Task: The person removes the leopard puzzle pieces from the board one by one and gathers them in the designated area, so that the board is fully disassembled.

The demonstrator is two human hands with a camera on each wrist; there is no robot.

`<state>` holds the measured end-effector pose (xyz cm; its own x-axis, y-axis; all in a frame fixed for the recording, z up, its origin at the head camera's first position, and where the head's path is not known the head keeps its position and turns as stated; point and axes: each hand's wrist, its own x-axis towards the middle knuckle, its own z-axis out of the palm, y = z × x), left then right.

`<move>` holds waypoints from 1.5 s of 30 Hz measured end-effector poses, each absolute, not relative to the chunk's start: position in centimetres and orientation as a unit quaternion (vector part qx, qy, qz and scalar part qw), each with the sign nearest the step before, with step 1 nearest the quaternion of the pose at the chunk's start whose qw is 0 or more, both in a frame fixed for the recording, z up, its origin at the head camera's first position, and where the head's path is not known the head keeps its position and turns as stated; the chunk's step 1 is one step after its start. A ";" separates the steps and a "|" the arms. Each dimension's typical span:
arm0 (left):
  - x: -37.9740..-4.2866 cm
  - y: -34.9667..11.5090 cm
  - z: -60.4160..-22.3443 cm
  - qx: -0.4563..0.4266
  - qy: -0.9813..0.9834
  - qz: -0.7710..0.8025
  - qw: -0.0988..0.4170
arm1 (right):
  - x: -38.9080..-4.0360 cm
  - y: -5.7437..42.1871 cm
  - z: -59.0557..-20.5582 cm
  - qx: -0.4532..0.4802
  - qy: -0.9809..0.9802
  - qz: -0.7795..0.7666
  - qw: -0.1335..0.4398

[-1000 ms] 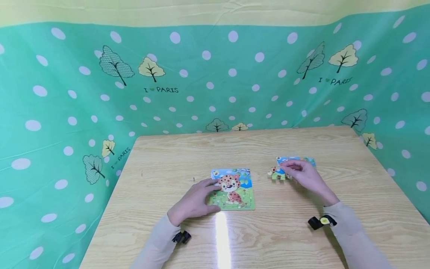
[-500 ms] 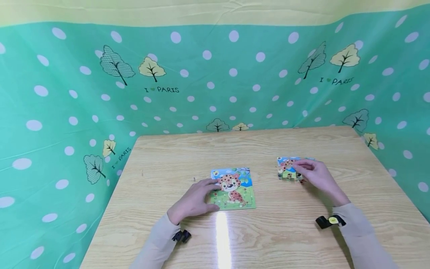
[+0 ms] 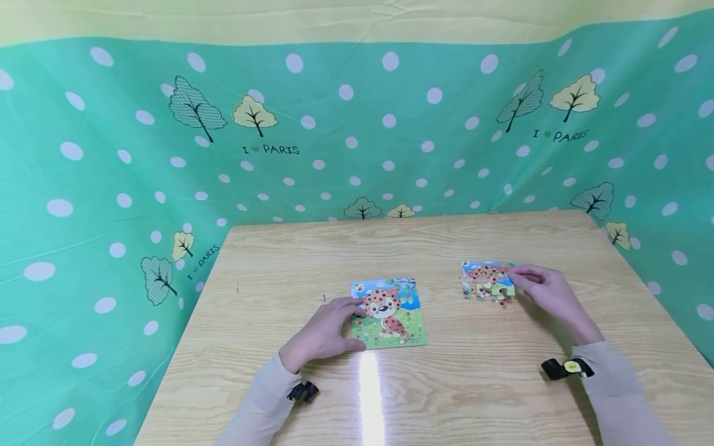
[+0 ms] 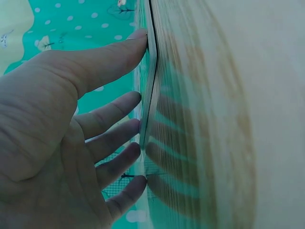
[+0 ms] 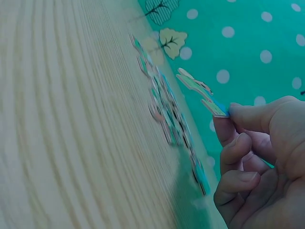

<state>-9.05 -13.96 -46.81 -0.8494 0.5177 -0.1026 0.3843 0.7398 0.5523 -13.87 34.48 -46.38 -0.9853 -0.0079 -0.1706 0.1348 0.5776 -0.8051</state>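
Note:
A leopard picture puzzle board (image 3: 388, 313) lies flat on the table. My left hand (image 3: 326, 331) rests at its left side, fingers spread, with fingertips over the picture and the thumb by the near corner. In the left wrist view the thumb touches the board's thin edge (image 4: 152, 62). Between thumb and index finger my right hand (image 3: 543, 291) pinches a puzzle piece (image 5: 194, 85), green and blue. That piece is raised above a partly joined group of puzzle pieces (image 3: 484, 271) showing leopard spots and blue sky. The hand covers the group's right end.
The wooden table (image 3: 440, 396) carries a bright light streak near its front. A tiny grey object (image 3: 324, 298) lies left of the board. Behind and beside the table hangs a green dotted cloth (image 3: 334, 111).
My right hand has moved to the right with the pinched puzzle piece, over the group, so more of the group's left side shows. The left hand has stayed at the board.

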 end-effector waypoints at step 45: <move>-8.8 -13.6 -46.5 0.223 0.933 0.259 0.115 | -13.1 30.5 -46.3 -0.036 0.923 -0.383 0.005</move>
<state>-8.79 -13.56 -46.51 -0.8745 0.4750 -0.0984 0.3562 0.7665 0.5344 -13.11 30.49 -46.33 -0.9973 -0.0712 0.0183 -0.0632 0.7041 -0.7073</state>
